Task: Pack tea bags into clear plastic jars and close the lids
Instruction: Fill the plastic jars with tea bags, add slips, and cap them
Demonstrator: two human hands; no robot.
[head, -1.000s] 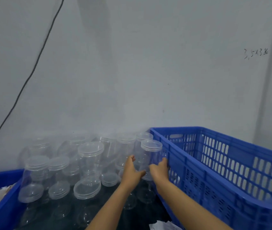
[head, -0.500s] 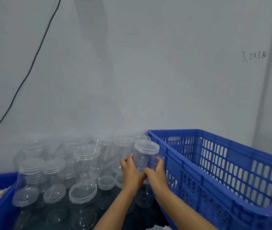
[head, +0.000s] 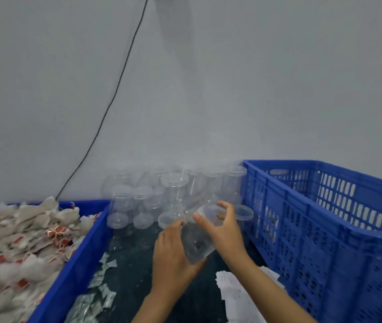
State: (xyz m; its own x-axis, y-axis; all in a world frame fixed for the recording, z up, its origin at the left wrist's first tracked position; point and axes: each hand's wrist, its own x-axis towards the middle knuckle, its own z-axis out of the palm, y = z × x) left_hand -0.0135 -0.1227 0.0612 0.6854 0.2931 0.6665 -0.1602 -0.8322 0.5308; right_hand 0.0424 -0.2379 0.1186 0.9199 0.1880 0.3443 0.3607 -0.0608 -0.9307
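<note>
A clear plastic jar (head: 197, 243) is tilted in front of me, above the dark table. My left hand (head: 171, 257) grips its lower body. My right hand (head: 222, 227) has its fingers curled round the lid end of the jar (head: 211, 212). Behind them stands a stack of several empty clear jars (head: 173, 194) with lids, against the wall. The blue crate on the left (head: 78, 264) is heaped with white tea bags (head: 20, 243) bearing red tags.
A tall blue perforated crate (head: 325, 229) stands at the right, close to my right forearm. Small silver sachets (head: 97, 292) and white paper slips (head: 239, 297) lie on the dark table. A black cable (head: 115, 94) runs down the grey wall.
Both hands pulled one jar away from the stack toward me and tilted it. My view swung left and down, so the tea bag crate came into sight.
</note>
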